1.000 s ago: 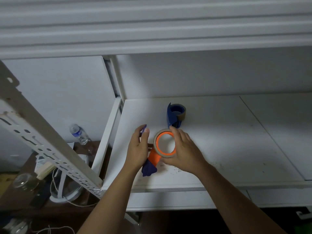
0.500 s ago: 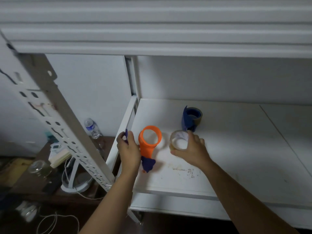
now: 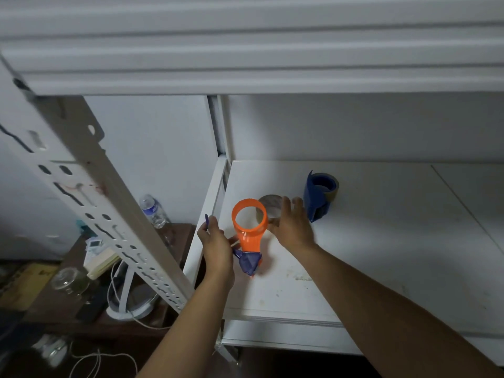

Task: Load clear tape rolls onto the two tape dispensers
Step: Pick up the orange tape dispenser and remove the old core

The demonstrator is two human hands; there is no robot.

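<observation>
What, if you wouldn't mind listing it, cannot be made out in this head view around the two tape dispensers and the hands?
- Clear tape roll: partly hidden behind the orange dispenser and the right hand; whether the fingers grip it is unclear.
- Left hand: its palm side faces away, so its hold on the dispenser is hidden.
- Blue dispenser: its cutter edge is too small to see.
- Water bottle label: blurred.

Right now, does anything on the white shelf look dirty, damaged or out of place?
Yes: brownish specks and smudges mark the white shelf in front of the right hand, near its front edge. The orange dispenser has an empty ring; the clear tape roll is off it, behind. The blue dispenser stands upright.
</observation>
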